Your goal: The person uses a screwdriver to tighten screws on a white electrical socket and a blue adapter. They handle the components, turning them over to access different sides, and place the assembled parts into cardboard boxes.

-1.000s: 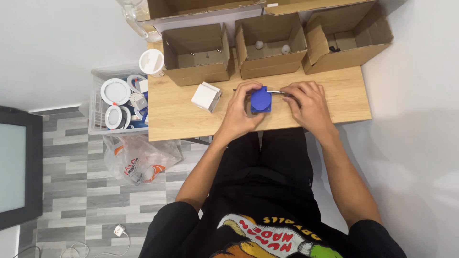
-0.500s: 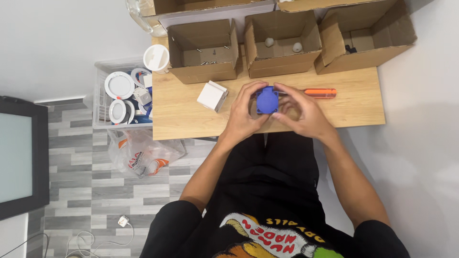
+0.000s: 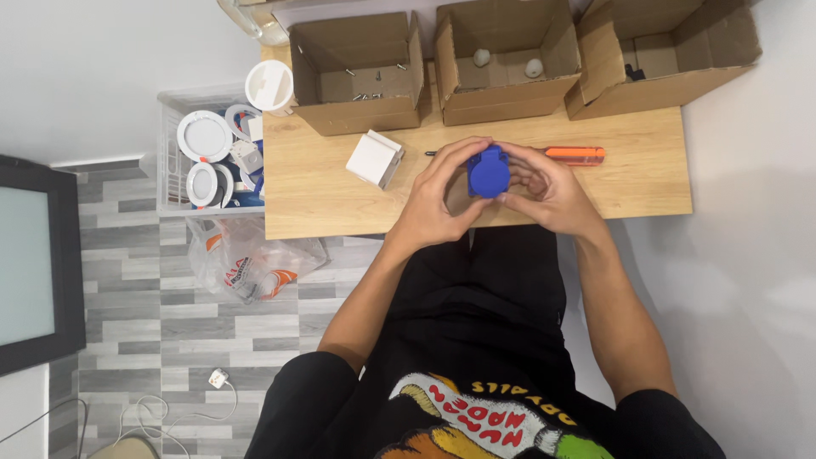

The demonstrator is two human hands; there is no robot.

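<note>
Wooden and pale, the tabletop [image 3: 323, 200] carried three open cardboard boxes [image 3: 361, 72] along its far edge, and the person sat at its near edge with both hands raised over the middle. Compared with a second before, the right hand [image 3: 548, 191] had left the orange-handled screwdriver [image 3: 574, 154], which now lay by itself on the wood just beyond the fingers, and had come in to meet the left hand [image 3: 438, 200]. Both hands were closed around a blue round-lidded socket housing [image 3: 488, 170], the left cupping its side with fingers curled over the top, the right pressing in from the other side with its thumb near the round face. That shift read as tool work giving way to handling the part by hand. A small white box-shaped part [image 3: 375, 158] sat untouched just left of the left hand.
</note>
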